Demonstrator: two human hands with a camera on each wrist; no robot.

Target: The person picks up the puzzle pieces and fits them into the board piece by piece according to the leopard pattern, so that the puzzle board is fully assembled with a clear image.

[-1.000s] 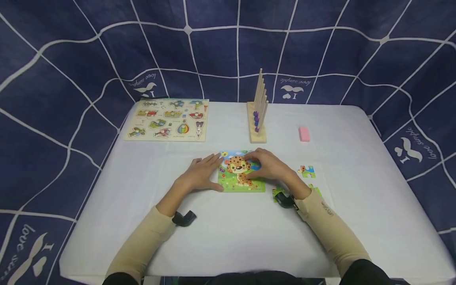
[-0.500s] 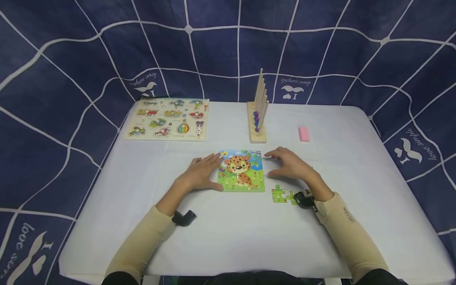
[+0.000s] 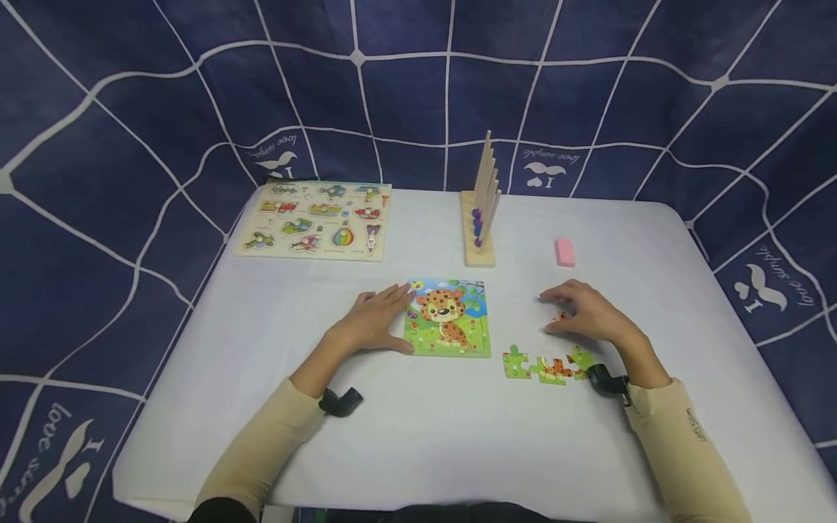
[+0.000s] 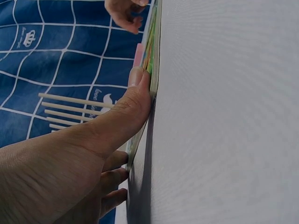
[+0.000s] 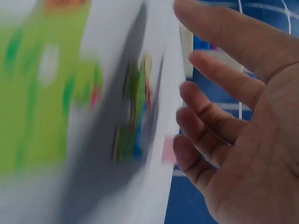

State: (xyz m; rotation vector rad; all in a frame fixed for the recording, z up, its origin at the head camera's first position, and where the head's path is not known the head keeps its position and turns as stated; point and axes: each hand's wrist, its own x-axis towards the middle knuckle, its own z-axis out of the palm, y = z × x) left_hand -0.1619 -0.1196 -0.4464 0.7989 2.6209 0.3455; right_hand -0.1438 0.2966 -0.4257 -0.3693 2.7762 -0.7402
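Observation:
A square jigsaw puzzle [image 3: 451,319] with a spotted leopard cub on a green and blue scene lies in the middle of the table in the head view. My left hand [image 3: 369,319] rests along its left edge, thumb at the lower corner and fingertips at the upper one. In the left wrist view, the thumb [image 4: 133,100] touches the board's rim. To the right, my right hand [image 3: 593,312] hovers with spread fingers and holds nothing. Partly hidden beneath it lies a loose puzzle piece [image 5: 135,116], blurred in the right wrist view.
Several loose green and spotted pieces [image 3: 554,370] lie near the right wrist. Behind stand a wooden rack [image 3: 480,256] with upright pegs and purple and blue beads, and a pink block [image 3: 565,253]. A vehicle knob puzzle [image 3: 314,250] lies at the back left.
My right hand has left the leopard puzzle and moved right, over the loose pieces. My left hand stays at the board's left edge. The head view has shifted slightly.

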